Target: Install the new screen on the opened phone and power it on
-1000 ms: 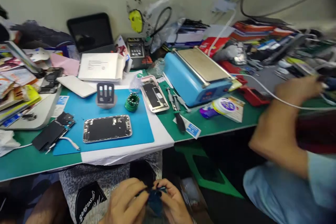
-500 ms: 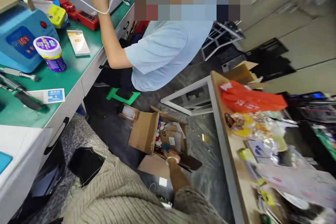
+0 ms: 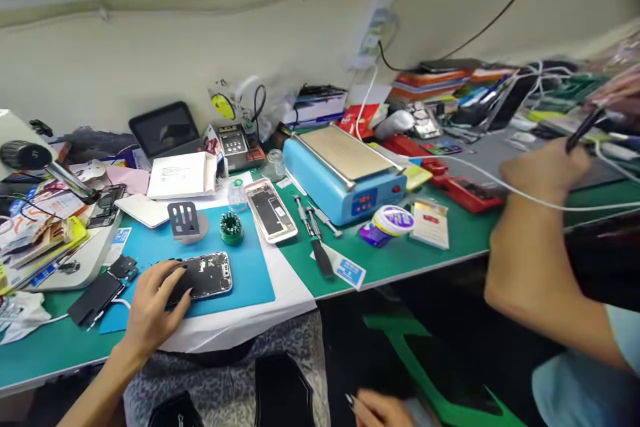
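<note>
My left hand (image 3: 153, 310) lies over an opened phone (image 3: 210, 273) on the blue work mat (image 3: 245, 287), thumb at the near edge and fingers across its inner side. At the bottom edge of the view, my right hand (image 3: 383, 408) hangs below bench height, partly cut off and blurred. Its fingers are curled, with a small pale glint at their tips that I cannot make out. Behind the phone stand a green round bit holder (image 3: 232, 229) and a grey slotted stand (image 3: 184, 220). A second phone shell (image 3: 271, 210) lies to their right.
A blue heating plate (image 3: 345, 177) stands at the back beside screwdrivers (image 3: 320, 247) and a purple-white tub (image 3: 387, 223). To the right, a co-worker's arm (image 3: 535, 240) reaches over the bench with a white cable across it. A green stool (image 3: 420, 360) is below. A microscope (image 3: 35, 157) stands left.
The view has swung up and left from the floor to the bench. My right hand has left the open cardboard box on the floor; my left hand and the opened phone now show.
</note>
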The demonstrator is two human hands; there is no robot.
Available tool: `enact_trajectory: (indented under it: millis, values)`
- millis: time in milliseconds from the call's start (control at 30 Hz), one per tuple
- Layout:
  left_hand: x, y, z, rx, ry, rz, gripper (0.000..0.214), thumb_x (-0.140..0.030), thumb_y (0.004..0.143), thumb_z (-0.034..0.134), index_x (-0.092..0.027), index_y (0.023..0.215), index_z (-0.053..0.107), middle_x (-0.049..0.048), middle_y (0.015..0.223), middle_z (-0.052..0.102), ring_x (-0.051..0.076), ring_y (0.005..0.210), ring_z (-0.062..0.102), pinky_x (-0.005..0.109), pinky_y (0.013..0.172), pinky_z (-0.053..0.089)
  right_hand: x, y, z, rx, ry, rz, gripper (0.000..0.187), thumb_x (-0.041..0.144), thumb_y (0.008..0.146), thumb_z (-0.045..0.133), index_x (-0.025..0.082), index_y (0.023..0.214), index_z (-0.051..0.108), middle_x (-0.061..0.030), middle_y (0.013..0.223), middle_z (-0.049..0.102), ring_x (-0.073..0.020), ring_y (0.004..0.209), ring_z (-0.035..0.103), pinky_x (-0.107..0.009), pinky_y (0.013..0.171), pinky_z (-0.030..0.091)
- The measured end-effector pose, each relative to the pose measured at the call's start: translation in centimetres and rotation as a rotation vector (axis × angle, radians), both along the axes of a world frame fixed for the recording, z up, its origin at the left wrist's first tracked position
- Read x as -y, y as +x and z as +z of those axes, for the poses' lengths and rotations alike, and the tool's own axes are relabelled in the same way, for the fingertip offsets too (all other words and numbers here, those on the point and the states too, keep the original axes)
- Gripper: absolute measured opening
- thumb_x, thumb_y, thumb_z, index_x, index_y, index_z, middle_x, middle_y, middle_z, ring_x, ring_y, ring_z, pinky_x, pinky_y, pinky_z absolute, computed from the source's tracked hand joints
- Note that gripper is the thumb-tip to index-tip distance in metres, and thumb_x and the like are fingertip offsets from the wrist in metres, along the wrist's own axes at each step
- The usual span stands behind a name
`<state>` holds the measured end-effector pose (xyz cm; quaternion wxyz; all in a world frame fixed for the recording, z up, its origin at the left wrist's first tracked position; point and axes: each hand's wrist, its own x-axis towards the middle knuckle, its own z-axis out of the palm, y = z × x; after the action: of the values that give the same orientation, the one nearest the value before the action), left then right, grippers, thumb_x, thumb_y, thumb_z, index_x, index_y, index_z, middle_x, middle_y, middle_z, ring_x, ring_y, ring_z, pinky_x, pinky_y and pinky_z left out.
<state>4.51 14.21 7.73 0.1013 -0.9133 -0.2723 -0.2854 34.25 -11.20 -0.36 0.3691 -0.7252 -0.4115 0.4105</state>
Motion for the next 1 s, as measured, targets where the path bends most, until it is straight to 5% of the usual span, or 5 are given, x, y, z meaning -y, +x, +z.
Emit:
enact_trajectory:
  millis: [200, 400, 667, 867, 1000]
  values:
    - [0.7, -2.3, -0.6, 0.216, 0.105, 0.039, 0.031, -0.011, 0.083, 0.069, -0.013, 0.111, 0.058, 0.0172, 0.111, 0.062, 0.034, 0.109, 0.059, 0.05, 0.092, 0.049, -15.9, 3.2, 11.9, 0.569, 0.144, -0.002, 0.03, 0.025, 0.082, 0.055, 0.019, 0.109, 0.066, -0.0045, 0.095, 0.073, -0.0149, 0.067, 0.062, -0.028, 0.07, 0.049]
    - [1.0, -2.4, -1.4, 0.357, 0.089, 0.053, 0.03, -0.006, 0.08, 0.069, -0.012, 0.107, 0.06, 0.0154, 0.105, 0.064, 0.032, 0.104, 0.06, 0.047, 0.092, 0.049, -29.1, 4.6, 14.0, 0.829, -0.072, -0.01, 0.027, 0.021, 0.083, 0.065, 0.012, 0.108, 0.064, -0.0143, 0.108, 0.069, -0.0218, 0.094, 0.064, -0.034, 0.083, 0.048]
    - [0.8, -2.4, -1.9, 0.458, 0.009, 0.033, 0.025, -0.005, 0.082, 0.068, -0.01, 0.106, 0.06, 0.0151, 0.104, 0.063, 0.03, 0.102, 0.059, 0.046, 0.089, 0.05, -27.9, 5.7, 12.3, 0.806, -0.525, 0.162, 0.044, 0.055, 0.081, 0.07, 0.011, 0.085, 0.064, -0.0048, 0.063, 0.067, -0.0146, 0.051, 0.061, -0.028, 0.052, 0.048]
    - [0.6, -2.3, -2.0, 0.467, -0.021, 0.024, 0.026, -0.004, 0.081, 0.067, -0.01, 0.105, 0.059, 0.0152, 0.104, 0.063, 0.03, 0.102, 0.059, 0.046, 0.089, 0.05, -22.9, 2.0, 10.8, 1.166, -0.269, 0.141, 0.085, 0.062, 0.072, 0.074, 0.007, 0.132, 0.049, -0.025, 0.119, 0.065, -0.037, 0.105, 0.066, -0.042, 0.075, 0.052]
    - [0.7, -2.2, -2.0, 0.457, -0.028, 0.035, 0.027, -0.003, 0.081, 0.067, -0.011, 0.106, 0.059, 0.0148, 0.105, 0.062, 0.03, 0.103, 0.059, 0.046, 0.091, 0.05, -20.9, 0.7, 8.9, 1.314, -0.015, 0.352, 0.06, 0.035, 0.076, 0.079, 0.02, 0.13, 0.056, -0.0159, 0.137, 0.059, -0.0323, 0.123, 0.057, -0.041, 0.093, 0.047]
